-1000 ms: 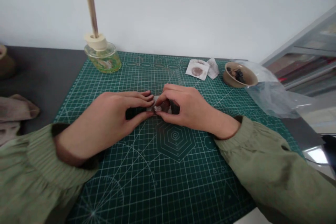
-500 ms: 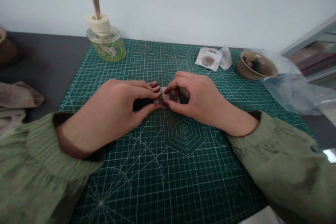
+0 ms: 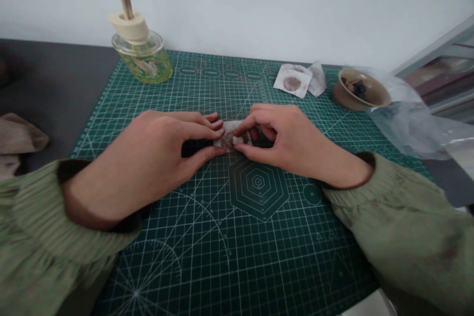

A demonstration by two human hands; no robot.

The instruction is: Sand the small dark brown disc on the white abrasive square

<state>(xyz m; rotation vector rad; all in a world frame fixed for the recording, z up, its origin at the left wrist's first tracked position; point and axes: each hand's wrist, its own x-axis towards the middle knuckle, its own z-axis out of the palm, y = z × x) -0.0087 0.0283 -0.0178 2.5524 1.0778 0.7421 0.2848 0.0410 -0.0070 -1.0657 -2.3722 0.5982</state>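
Observation:
A small whitish paper piece (image 3: 225, 131) with brown stains lies on the green cutting mat (image 3: 207, 177) between my hands. My left hand (image 3: 163, 148) presses its left end, the thumb at the near edge and the fingers at the far edge. On the right, my right hand (image 3: 283, 133) pinches a small pale crumpled lump (image 3: 237, 140) between thumb and forefinger, low over the stained paper. Whether the lump is part of the paper or separate, I cannot tell. My right hand's other fingers are curled under and partly hidden.
Two brown-stained white pieces (image 3: 292, 81) lie at the back. A tan bowl (image 3: 351, 101) with dark bits stands to their right, beside a clear plastic bag (image 3: 407, 123). At back left is a reed diffuser (image 3: 144, 61). A brownish cloth (image 3: 22, 133) lies far left.
My right hand has shifted slightly right with the pale lump, baring more of the stained paper. My left hand stays on its left end. The whole view has tilted slightly.

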